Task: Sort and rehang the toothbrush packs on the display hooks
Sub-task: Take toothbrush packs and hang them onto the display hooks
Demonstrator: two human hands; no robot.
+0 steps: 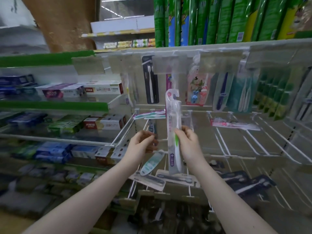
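Note:
My right hand (pixel 187 141) pinches a clear toothbrush pack (pixel 173 119) with a green-handled brush, held upright in front of the display, its hang hole at the top. To the left of the pack my left hand (pixel 143 141) hovers with its fingers loosely curled and nothing visible in them. Other toothbrush packs hang on the top row: a black one (pixel 150 81), a pink children's one (pixel 197 88), blue and teal ones (pixel 236 92). A few packs lie across the white wire hooks (pixel 253 142): a teal pack (pixel 151 114) and a pink pack (pixel 233 124).
Toothpaste boxes (pixel 103 89) fill the green-edged shelves at the left. Green packs (pixel 219 19) stand on the shelf above. A teal pack (pixel 152 163) and dark packs (pixel 177 179) lie on the lower hooks below my hands. Many middle-row hooks at the right are bare.

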